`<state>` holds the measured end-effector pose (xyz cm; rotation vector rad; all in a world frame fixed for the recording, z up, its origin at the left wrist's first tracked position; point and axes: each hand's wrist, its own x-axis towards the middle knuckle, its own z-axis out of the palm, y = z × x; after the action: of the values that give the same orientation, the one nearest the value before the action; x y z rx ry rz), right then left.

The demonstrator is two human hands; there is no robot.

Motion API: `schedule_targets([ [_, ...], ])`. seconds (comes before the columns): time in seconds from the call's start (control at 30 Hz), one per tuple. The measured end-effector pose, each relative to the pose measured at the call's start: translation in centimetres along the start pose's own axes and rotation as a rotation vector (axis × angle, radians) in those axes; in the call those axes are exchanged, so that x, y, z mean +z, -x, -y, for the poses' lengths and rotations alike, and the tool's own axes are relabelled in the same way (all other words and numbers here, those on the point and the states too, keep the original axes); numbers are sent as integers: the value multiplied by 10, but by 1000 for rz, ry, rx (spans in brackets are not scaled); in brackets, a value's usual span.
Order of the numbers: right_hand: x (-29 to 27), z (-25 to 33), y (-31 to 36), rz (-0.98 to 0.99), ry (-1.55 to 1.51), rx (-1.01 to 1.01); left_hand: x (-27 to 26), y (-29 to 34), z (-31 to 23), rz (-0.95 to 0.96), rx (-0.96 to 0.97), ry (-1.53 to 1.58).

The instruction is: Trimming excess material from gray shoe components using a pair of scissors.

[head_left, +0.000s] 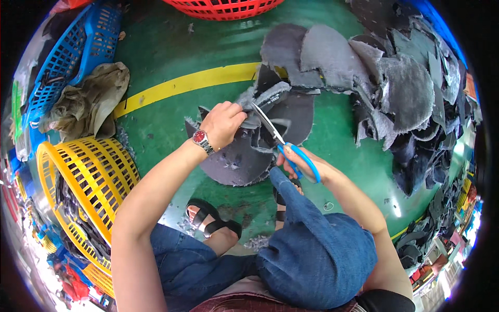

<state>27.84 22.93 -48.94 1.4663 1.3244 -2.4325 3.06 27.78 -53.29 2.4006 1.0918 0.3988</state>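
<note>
My left hand (222, 124), with a red-faced watch on its wrist, is closed on the edge of a dark grey fuzzy-edged fabric piece (273, 94). Part of that piece is hidden behind the fingers. In my right hand (318, 165) are scissors (268, 124) with blue handles, their blades pointing up and left against the piece, beside my left fingers. Below both hands a rounded dark grey piece (236, 162) lies on the green floor, with scraps over it.
Heaped grey pieces (405, 88) cover the floor at the right. A yellow basket (112, 171) holding dark scraps stands at the left, near a crumpled brown cloth (91, 99) and a blue basket (101, 39). A red basket (223, 8) sits at the far edge.
</note>
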Motion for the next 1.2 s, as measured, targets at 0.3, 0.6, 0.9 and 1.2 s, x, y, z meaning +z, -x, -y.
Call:
schedule_targets([
  [0.3,-6,14,11,12,-117,221,-1,8,-9,-93,169,-231],
  [0.6,0,15,5,-26,-92,209,0,8,-10,-59,150,-188],
  [0.9,17,11,-6,-73,-76,99,-29,38,-8,-67,-89,-74],
  [1.2,12,-5,2,-120,-388,-136,-302,165,-45,-744,-1027,335],
])
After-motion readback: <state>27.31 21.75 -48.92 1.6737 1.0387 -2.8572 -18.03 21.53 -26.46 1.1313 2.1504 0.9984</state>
